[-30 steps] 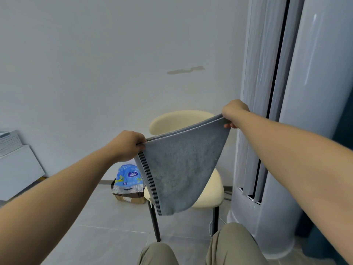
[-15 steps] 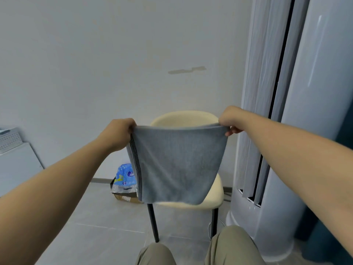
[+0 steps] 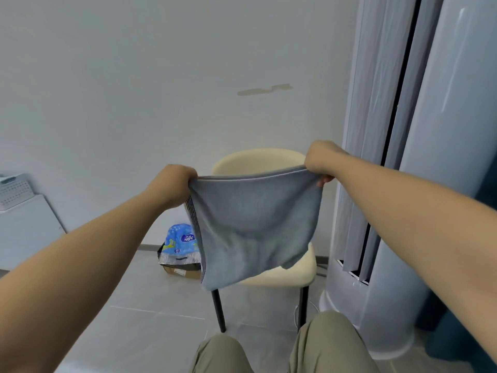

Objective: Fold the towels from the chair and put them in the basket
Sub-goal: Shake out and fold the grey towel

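My left grip (image 3: 172, 185) and right grip (image 3: 321, 160) each pinch a top corner of the folded grey terry towel (image 3: 255, 224), hanging between them before the cream padded chair (image 3: 250, 161).

Folded grey towel (image 3: 252, 227), hanging midair

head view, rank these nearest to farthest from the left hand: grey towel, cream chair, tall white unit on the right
1. grey towel, gripped in the left hand
2. cream chair, right behind the towel
3. tall white unit, far right
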Tool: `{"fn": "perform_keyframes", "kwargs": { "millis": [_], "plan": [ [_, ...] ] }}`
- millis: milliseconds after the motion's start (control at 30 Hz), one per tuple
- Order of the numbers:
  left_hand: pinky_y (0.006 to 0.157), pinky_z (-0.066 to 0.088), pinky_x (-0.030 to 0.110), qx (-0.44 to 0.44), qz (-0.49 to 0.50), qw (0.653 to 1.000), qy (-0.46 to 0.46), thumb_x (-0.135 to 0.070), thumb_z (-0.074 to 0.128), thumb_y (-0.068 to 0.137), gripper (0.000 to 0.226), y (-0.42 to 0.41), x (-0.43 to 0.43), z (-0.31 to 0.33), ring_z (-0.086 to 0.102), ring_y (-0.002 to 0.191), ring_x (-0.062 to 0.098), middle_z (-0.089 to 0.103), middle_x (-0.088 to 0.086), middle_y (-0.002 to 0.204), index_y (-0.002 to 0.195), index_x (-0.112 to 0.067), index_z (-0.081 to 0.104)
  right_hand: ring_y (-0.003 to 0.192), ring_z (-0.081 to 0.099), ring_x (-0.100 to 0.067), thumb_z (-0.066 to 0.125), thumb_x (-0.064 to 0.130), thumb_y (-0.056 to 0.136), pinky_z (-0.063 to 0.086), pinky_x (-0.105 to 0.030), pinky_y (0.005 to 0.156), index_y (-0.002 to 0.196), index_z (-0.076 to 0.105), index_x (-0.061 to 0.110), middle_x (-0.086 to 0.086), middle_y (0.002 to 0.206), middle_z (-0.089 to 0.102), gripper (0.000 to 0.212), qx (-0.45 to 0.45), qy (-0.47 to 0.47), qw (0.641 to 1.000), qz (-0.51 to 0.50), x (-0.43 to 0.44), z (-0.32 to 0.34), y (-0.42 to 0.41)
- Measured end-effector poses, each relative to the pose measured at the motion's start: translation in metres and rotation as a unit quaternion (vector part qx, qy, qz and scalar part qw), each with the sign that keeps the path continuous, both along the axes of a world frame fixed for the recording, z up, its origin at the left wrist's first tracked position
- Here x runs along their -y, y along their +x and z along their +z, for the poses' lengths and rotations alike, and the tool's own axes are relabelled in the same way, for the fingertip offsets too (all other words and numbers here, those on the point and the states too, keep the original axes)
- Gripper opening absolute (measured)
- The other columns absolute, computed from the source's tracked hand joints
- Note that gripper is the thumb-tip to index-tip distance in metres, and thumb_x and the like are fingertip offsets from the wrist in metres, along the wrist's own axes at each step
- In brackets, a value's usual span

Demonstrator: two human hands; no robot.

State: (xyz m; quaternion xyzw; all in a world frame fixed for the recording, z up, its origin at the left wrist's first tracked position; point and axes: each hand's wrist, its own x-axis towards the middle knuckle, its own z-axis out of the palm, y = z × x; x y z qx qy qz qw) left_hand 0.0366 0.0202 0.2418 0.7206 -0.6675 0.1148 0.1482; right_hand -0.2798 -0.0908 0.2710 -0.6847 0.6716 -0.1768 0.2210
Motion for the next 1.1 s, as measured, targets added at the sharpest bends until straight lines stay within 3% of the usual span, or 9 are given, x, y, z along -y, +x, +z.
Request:
{"fn": "perform_keyframes", "kwargs": {
  "millis": [133,233,367,467,600,767,867,967,1100],
  "plan": [
    [0.072,0.040,0.031,0.014,0.001,1.000,0.019,0.009,0.047,0.074,0.037,-0.004,0.002,-0.002,0.058,0.098,0.032,0.064,0.010,0.097,0.096,-0.011,0.069,0.036,0.062,-0.015,0.063,-0.003,0.082,0.053,-0.028,0.043,0.077,0.057,0.009,0.006,0.039,0.058,0.014,-0.004,0.000,0.999,0.052,0.007,-0.003,-0.008],
    [0.070,0.040,0.032,-0.003,0.006,1.000,0.003,0.008,0.048,0.074,0.033,0.002,0.007,-0.005,0.056,0.090,0.031,0.063,0.010,0.094,0.093,-0.012,0.066,0.043,0.066,-0.018,0.062,-0.005,0.086,0.056,-0.027,0.046,0.076,0.057,0.007,0.001,0.041,0.061,0.016,0.012,0.036,0.998,0.046,0.012,-0.002,-0.010],
    [0.072,0.039,0.032,-0.046,0.018,0.998,-0.041,0.009,0.046,0.074,0.035,-0.001,0.012,-0.006,0.057,0.096,0.034,0.063,0.013,0.097,0.098,-0.009,0.066,0.028,0.054,-0.014,0.049,0.001,0.098,0.041,-0.019,0.028,0.070,0.052,0.000,-0.010,0.039,0.058,0.028,-0.013,0.102,0.995,-0.012,0.025,-0.004,-0.012],
    [0.070,0.051,0.038,-0.176,0.048,0.983,-0.007,0.010,0.041,0.079,0.036,-0.010,0.016,-0.002,0.059,0.093,0.034,0.061,0.015,0.104,0.101,-0.008,0.062,0.037,0.061,-0.025,0.041,0.001,0.099,0.048,-0.025,0.036,0.085,0.054,-0.004,-0.022,0.059,0.066,0.020,-0.043,0.068,0.997,0.010,0.029,-0.004,-0.011],
    [0.063,0.063,0.045,-0.438,0.058,0.897,-0.011,0.011,0.037,0.087,0.029,-0.015,0.022,0.003,0.063,0.090,0.039,0.053,0.020,0.114,0.094,-0.013,0.052,0.060,0.065,-0.033,0.038,0.005,0.100,0.059,-0.043,0.070,0.098,0.057,-0.009,-0.036,0.098,0.068,0.023,-0.065,0.077,0.994,0.032,0.036,-0.005,-0.017],
    [0.050,0.052,0.018,-0.474,-0.018,0.878,-0.060,0.004,0.059,0.087,0.033,-0.041,0.029,0.016,0.064,0.078,0.026,0.059,0.010,0.099,0.117,-0.008,0.051,0.090,0.072,-0.029,0.058,0.017,0.092,0.059,-0.046,0.088,0.118,0.061,0.007,-0.009,0.109,0.069,0.028,-0.217,0.124,0.960,0.122,0.026,0.005,-0.020],
    [0.048,0.049,0.019,-0.465,-0.084,0.880,-0.042,0.008,0.063,0.084,0.036,-0.063,0.033,0.022,0.063,0.071,0.024,0.064,0.012,0.097,0.113,-0.010,0.053,0.104,0.066,-0.021,0.069,0.030,0.091,0.055,-0.038,0.093,0.116,0.067,0.024,0.003,0.112,0.069,0.026,-0.109,0.083,0.963,0.234,0.018,0.010,-0.001],
    [0.071,0.058,0.044,-0.450,-0.127,0.884,-0.027,0.007,0.066,0.080,0.036,-0.080,0.040,0.019,0.065,0.074,0.024,0.070,0.017,0.099,0.104,-0.016,0.051,0.101,0.067,-0.009,0.078,0.036,0.085,0.055,-0.029,0.090,0.114,0.071,0.025,0.009,0.106,0.071,0.032,0.051,-0.009,0.946,0.319,0.001,0.008,0.028],
    [0.072,0.055,0.044,-0.450,-0.134,0.883,-0.015,0.001,0.076,0.078,0.041,-0.087,0.047,0.014,0.064,0.073,0.024,0.074,0.015,0.090,0.099,-0.018,0.046,0.091,0.069,-0.007,0.081,0.041,0.080,0.056,-0.026,0.082,0.109,0.070,0.025,0.010,0.097,0.073,0.036,0.110,-0.079,0.934,0.329,0.000,-0.006,0.053]
  ]
}}
